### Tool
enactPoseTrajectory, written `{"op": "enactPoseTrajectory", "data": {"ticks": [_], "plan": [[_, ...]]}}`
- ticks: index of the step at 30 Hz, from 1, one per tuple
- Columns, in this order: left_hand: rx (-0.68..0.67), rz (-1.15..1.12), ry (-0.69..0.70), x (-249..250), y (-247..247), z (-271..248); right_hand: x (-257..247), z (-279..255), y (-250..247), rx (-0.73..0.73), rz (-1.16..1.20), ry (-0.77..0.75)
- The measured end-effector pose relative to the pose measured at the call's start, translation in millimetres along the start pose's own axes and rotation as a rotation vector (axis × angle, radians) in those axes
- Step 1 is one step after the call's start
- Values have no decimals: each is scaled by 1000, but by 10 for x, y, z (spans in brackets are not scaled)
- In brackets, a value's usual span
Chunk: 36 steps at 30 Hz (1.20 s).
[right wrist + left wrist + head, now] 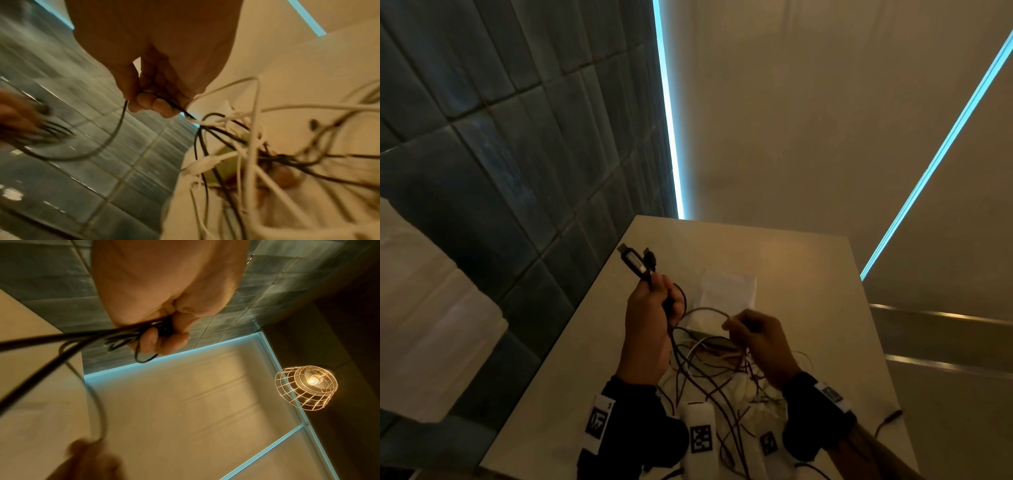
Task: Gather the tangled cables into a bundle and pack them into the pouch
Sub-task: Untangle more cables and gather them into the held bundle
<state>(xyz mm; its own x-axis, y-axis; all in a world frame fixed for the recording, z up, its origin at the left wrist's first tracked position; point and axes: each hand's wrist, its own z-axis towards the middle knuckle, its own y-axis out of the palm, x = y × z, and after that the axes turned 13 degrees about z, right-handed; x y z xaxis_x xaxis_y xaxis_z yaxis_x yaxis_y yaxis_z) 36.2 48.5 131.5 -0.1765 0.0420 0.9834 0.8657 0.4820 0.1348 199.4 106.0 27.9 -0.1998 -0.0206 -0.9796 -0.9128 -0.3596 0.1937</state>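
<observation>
My left hand is raised above the table and grips a bunch of dark cables, with their USB plugs sticking up past the fist. A dark cable loop runs from it across to my right hand, which pinches that cable between thumb and fingers. Below both hands lies the tangle of black and white cables on the table. The white pouch lies flat just beyond the hands, partly under the cables.
The beige table stands against a dark tiled wall on the left. White adapters with printed markers lie in the tangle near the front edge. One dark cable end trails off by the right edge.
</observation>
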Motion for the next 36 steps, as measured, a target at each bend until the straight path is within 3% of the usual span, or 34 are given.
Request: {"op": "enactPoseTrajectory", "data": {"ticks": [4, 9, 12, 15, 27, 32, 36], "plan": [[-90, 122, -86, -41, 129, -61, -504, 54, 181, -55, 119, -121], [-195, 84, -102, 31, 210, -87, -709, -32, 320, -176, 160, -111], [-195, -115, -82, 83, 235, -103, -604, -49, 311, -235, 141, -40], [-162, -235, -14, 104, 209, -70, -394, -51, 209, -202, 175, 13], [-73, -202, 110, 112, 46, -52, 372, -57, 26, -189, -57, 32], [-22, -181, 160, 222, -68, -33, 699, -141, -145, -94, -114, 89], [19, -73, 131, 207, -99, 12, 586, -113, -148, -4, -161, 79]]}}
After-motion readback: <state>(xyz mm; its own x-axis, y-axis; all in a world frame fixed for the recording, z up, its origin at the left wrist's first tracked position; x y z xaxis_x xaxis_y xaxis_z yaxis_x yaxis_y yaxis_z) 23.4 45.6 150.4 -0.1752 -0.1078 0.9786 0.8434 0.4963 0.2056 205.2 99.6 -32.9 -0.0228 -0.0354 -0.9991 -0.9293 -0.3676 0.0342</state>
